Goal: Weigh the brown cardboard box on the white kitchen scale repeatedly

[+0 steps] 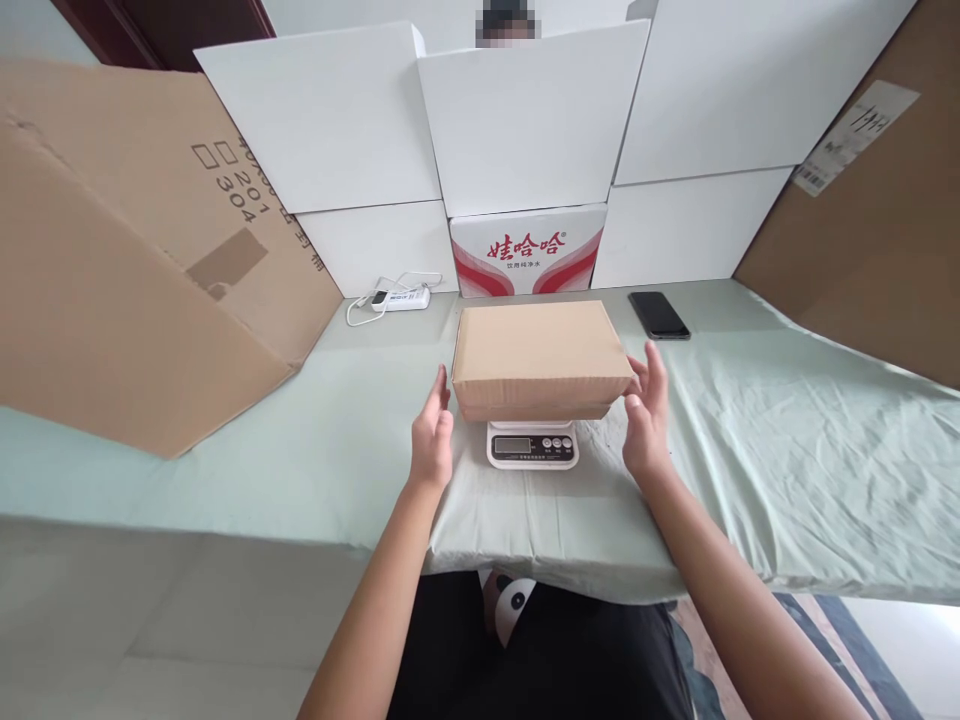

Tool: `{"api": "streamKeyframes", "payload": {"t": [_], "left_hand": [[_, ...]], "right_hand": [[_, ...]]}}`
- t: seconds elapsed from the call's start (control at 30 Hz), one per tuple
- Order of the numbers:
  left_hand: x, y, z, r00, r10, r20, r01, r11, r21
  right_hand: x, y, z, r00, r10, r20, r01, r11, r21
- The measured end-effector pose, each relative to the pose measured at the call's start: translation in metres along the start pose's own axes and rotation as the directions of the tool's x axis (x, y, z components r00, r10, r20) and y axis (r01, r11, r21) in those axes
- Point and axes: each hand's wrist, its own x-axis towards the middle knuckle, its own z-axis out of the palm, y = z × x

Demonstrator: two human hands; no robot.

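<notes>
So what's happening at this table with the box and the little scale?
A person sits at a table covered in a pale green cloth. A closed brown cardboard box rests on a small white digital scale. The left hand and right hand are open on either side of the box, close to it but not gripping it. Further back lie a black phone and a white power strip, in front of stacked white boxes.
</notes>
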Motion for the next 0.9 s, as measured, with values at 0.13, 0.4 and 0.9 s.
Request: {"api": "streamKeyframes", "payload": {"t": [0.13,0.4,0.9], "left_hand": [[-0.001,0.007,0.003,0.992,0.016,0.123,-0.020,0.999,0.036],[0.010,0.028,0.004,0.986,0.072,0.153,-0.064,0.996,-0.054],[0.126,-0.030,0.048,0.998,-0.007,0.062,0.017,0.987,-0.158]], "right_hand": [[-0.002,0.001,-0.001,0.988,-0.001,0.155,0.005,1.000,-0.023],[-0.001,-0.033,-0.004,0.987,-0.019,0.160,0.020,1.000,-0.004],[0.099,0.038,0.064,0.991,-0.093,0.097,0.086,0.994,0.073]]}}
